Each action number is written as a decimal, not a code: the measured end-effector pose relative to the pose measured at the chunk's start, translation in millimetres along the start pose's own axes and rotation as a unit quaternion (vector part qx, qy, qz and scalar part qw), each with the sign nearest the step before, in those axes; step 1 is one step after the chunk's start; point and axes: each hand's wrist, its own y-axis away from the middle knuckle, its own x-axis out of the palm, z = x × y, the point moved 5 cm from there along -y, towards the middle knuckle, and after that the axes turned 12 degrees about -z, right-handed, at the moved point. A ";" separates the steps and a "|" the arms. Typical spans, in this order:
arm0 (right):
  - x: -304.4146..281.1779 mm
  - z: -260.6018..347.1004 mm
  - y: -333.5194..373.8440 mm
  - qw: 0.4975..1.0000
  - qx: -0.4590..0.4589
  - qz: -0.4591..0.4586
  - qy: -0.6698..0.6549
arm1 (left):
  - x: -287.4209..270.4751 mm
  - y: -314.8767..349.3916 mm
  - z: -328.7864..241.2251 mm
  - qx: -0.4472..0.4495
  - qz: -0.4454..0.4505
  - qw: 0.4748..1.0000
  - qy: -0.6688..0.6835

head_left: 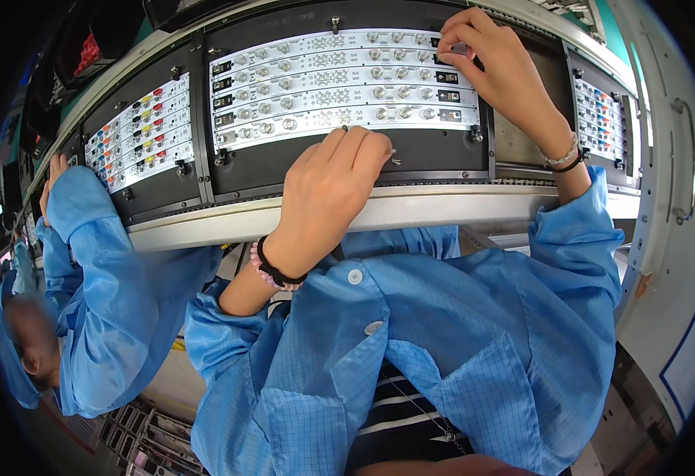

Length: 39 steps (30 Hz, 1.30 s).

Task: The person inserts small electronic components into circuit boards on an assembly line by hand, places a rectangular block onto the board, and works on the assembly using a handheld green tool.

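Your left hand [335, 181] curls near the boards [333, 97]; your right hand [490, 57] is narrow at far right (their hold I cannot tell).

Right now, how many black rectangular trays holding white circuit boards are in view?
3: the left tray, the middle tray beneath the person's left hand and right hand, and the right tray. More may be hidden farther along.

The scene is viewed from the wearer's head, facing steeply down through a fisheye lens (the pale metal rail [450, 200] is bowed by it). The blue smock [462, 313] is seen from close above, the white circuit boards [333, 78] toward the upper edge.
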 end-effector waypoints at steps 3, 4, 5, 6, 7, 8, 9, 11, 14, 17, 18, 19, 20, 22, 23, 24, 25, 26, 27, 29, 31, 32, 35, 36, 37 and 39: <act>10.9 -9.6 8.1 0.999 0.004 0.023 0.026 | 0.6 0.4 2.3 -0.005 -0.005 1.000 0.011; 11.1 -10.7 8.5 1.000 0.004 0.016 0.024 | 1.3 1.2 3.1 0.005 0.000 1.000 0.006; 10.9 -10.8 7.9 1.000 0.004 0.009 0.023 | 2.0 1.9 4.0 0.015 0.004 1.000 0.001; 10.6 -10.6 7.6 1.000 0.004 0.002 0.022 | 2.3 2.1 4.0 0.026 0.009 1.000 -0.003; 10.8 -9.7 7.2 1.000 0.004 0.002 0.022 | 2.0 1.7 4.5 0.026 0.009 1.000 -0.003; 10.9 -8.3 6.6 1.000 0.006 0.001 0.030 | 0.5 1.0 4.5 0.025 -0.003 1.000 0.009; 10.8 -6.7 6.1 0.999 0.008 0.001 0.037 | -1.3 0.2 4.6 0.025 -0.015 0.999 0.022; 10.4 -6.0 5.4 0.999 0.008 -0.003 0.048 | -4.9 -2.7 5.9 0.029 -0.029 0.999 0.033; 10.1 -7.1 9.1 0.996 -0.024 -0.014 0.081 | -13.3 -4.7 8.5 -0.009 -0.018 0.993 0.116; 2.0 -4.1 5.6 0.995 -0.051 -0.009 0.088 | -17.9 -2.0 12.5 -0.180 -0.005 0.945 0.274; 1.0 -0.2 4.9 0.994 -0.061 -0.004 0.088 | -16.6 0.8 16.7 -0.266 0.006 0.899 0.349; -2.4 5.4 1.7 0.994 -0.063 -0.004 0.086 | -18.2 -0.8 19.1 -0.267 0.005 0.899 0.347; -12.4 11.0 -5.2 0.997 -0.031 -0.043 0.049 | -16.7 -2.5 24.1 -0.296 0.005 0.861 0.413; -22.8 26.0 -11.1 0.992 0.036 -0.112 -0.035 | -15.1 2.4 31.0 -0.359 0.001 0.767 0.532; -18.7 34.4 -9.9 0.993 0.038 -0.106 -0.043 | -15.5 3.1 32.9 -0.369 0.000 0.765 0.528; -12.4 44.8 -8.8 0.990 0.028 -0.082 -0.112 | -15.9 0.9 32.4 -0.367 0.003 0.756 0.541; -6.4 55.1 -7.2 0.982 0.018 -0.057 -0.181 | -16.7 -0.9 31.3 -0.365 0.005 0.748 0.554; -3.2 61.9 -7.1 0.969 0.008 -0.035 -0.245 | -16.7 -4.8 30.8 -0.359 0.009 0.740 0.569; -1.5 65.9 -6.7 0.968 0.010 -0.032 -0.248 | -17.2 -5.3 31.5 -0.363 0.009 0.738 0.569; 3.6 74.9 -5.3 0.955 0.012 0.005 -0.295 | -19.0 -6.2 30.5 -0.353 0.014 0.732 0.583; 7.6 77.8 -3.7 0.947 0.014 0.024 -0.319 | -20.4 -5.9 30.0 -0.349 0.016 0.728 0.590; 9.9 76.2 -2.6 0.944 0.023 0.019 -0.329 | -20.6 -5.6 30.3 -0.350 0.016 0.729 0.588; 13.1 73.9 -1.0 0.936 0.042 0.008 -0.350 | -21.8 -5.8 30.6 -0.353 0.016 0.730 0.585; 13.2 74.8 -0.7 0.938 0.041 0.009 -0.343 | -22.8 -5.9 30.3 -0.351 0.015 0.733 0.582; 13.2 75.7 -0.6 0.941 0.040 0.010 -0.336 | -23.7 -6.2 30.1 -0.349 0.014 0.737 0.579; 13.3 76.5 -1.0 0.943 0.040 0.012 -0.330 | -25.1 -6.2 30.1 -0.348 0.013 0.739 0.576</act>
